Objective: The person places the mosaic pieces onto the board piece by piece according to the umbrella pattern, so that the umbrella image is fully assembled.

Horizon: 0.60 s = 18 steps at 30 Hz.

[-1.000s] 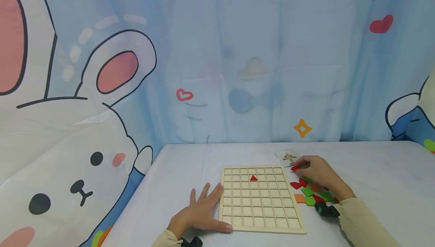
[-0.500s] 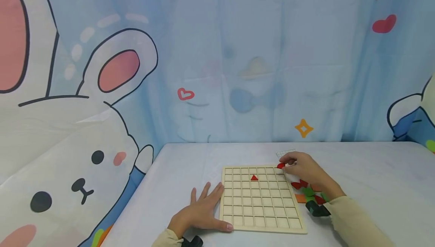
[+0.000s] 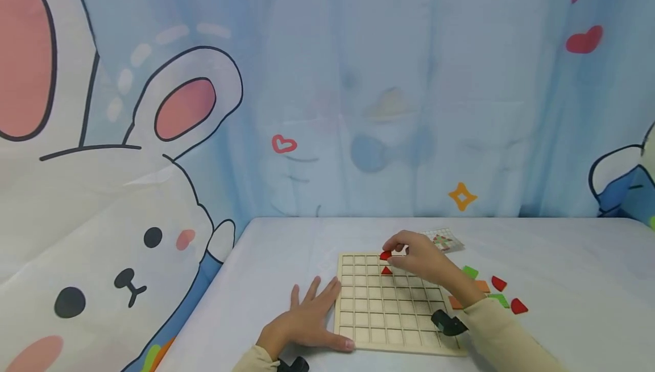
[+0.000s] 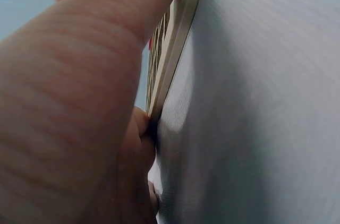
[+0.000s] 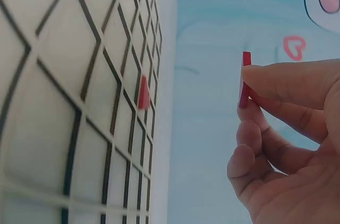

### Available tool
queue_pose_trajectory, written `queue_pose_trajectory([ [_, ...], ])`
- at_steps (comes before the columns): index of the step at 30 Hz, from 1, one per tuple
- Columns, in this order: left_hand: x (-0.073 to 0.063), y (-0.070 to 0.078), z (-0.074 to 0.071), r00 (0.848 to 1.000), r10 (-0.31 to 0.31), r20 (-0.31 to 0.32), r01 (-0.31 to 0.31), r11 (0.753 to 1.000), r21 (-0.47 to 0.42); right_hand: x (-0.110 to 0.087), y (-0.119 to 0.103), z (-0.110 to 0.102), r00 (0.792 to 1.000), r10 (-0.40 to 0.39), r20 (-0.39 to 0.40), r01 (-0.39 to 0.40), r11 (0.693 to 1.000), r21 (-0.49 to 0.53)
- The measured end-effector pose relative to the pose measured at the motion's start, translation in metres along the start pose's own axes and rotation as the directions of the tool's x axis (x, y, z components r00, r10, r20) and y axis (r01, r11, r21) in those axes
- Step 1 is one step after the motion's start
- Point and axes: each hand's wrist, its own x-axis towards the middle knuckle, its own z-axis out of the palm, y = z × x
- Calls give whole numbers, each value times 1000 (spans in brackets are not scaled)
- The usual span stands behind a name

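My right hand point(image 3: 422, 258) pinches a thin red tile point(image 3: 385, 255) between thumb and fingers, over the back row of the wooden grid board point(image 3: 373, 322). In the right wrist view this tile point(image 5: 245, 78) appears edge-on, apart from the board. A red triangle tile point(image 3: 386, 271) lies in a cell just in front of it. With fingers spread, my left hand point(image 3: 309, 322) rests against the board's left side, its thumb at the near left corner. The left wrist view shows the board's edge point(image 4: 175, 49) beside that hand.
Several loose tiles lie right of the board, including a red one point(image 3: 519, 306), a green one point(image 3: 469, 272) and an orange one point(image 3: 482, 286), partly behind my right arm. A printed pattern card point(image 3: 450, 241) lies behind the board. A cartoon curtain point(image 3: 307, 76) hangs beyond the table.
My right hand has carried the red tile left from the loose tiles to above the board's back row. The card and more loose tiles now show. My left hand stays put.
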Motion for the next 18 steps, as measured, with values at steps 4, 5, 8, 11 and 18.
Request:
queue_pose_trajectory([
  [4, 0, -1, 1, 1000, -7, 6, 7, 1000, -2, 4, -8, 13, 999, -32, 25, 32, 999, 23],
  [5, 0, -1, 1, 1000, -8, 6, 8, 1000, -7, 5, -9, 16, 999, -47, 28, 46, 999, 22],
  [8, 1, -2, 2, 1000, -1, 6, 1, 1000, -7, 7, -10, 24, 995, -89, 34, 89, 996, 4],
  [11, 1, -4, 2, 1000, 1, 5, -1, 1000, -4, 8, -8, 32, 991, -127, 51, 128, 992, -19],
  [18, 2, -6, 4, 1000, -2, 7, 2, 1000, 4, 11, -2, 41, 988, -104, 110, 108, 994, -31],
])
